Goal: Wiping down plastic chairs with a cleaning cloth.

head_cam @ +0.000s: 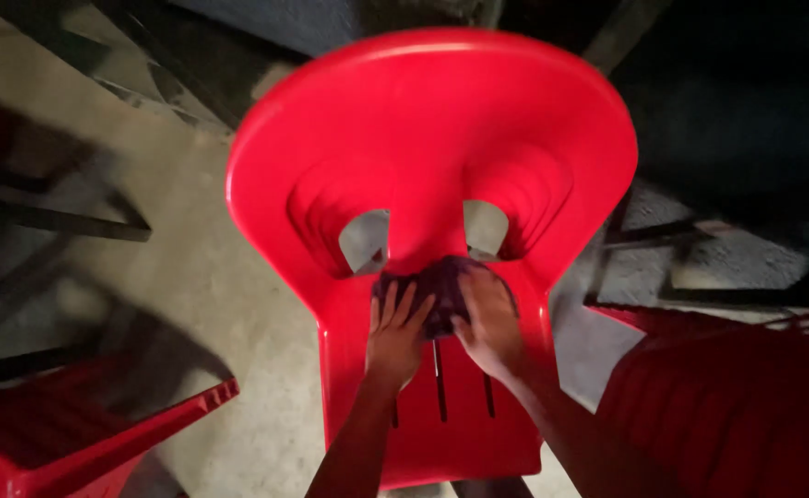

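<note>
Ok, I see both hands flat w/ fingers spread: left hand [395,334] & right hand [489,318] press dark cloth [439,288] onto red chair [432,138] seat, pinning it at backrest base.

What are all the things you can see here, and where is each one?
chair: one, bright red plastic, middle of view, seen from above, two openings low in its back, slots in the seat
cloth: one, dark purplish, crumpled on the seat where it meets the backrest
red plastic pieces: two, partly seen, one at the lower left corner, one at the lower right, too cropped to tell if they are chairs
floor: grey, rough, concrete-like, around and under the chair
dark bars: a few, black, on the floor at left, shadowed
left hand: one, fingers spread flat on the cloth's left edge
right hand: one, pressing on the cloth's right side
</note>
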